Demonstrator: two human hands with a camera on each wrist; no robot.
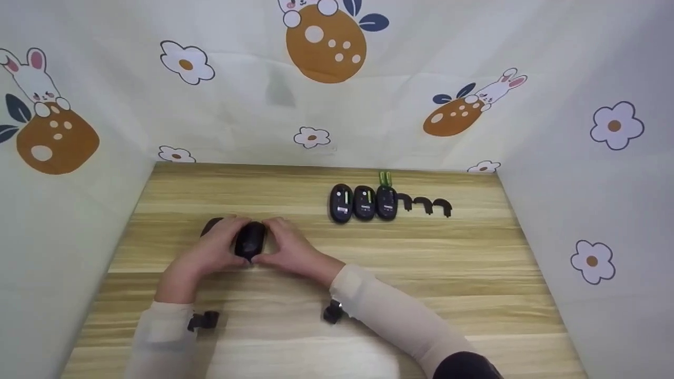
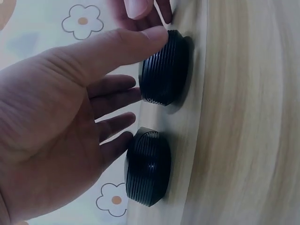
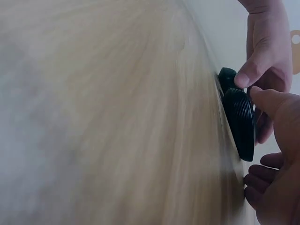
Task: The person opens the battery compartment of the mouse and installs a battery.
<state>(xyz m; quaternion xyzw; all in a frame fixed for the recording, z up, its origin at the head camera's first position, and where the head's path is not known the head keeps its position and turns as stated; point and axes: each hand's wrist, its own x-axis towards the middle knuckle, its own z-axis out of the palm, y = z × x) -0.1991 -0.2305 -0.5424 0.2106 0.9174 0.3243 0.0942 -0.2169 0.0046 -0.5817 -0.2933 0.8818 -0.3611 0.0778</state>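
Facing pale printed sheeting across a wood-grain counter; curling the fingers of left hand and right hand loosely round a dark mouse at the counter's left. Revealing, in the left wrist view, a second mouse mostly hidden from the head view; displaying, in the head view alone, three upturned mice, black covers and green batteries.
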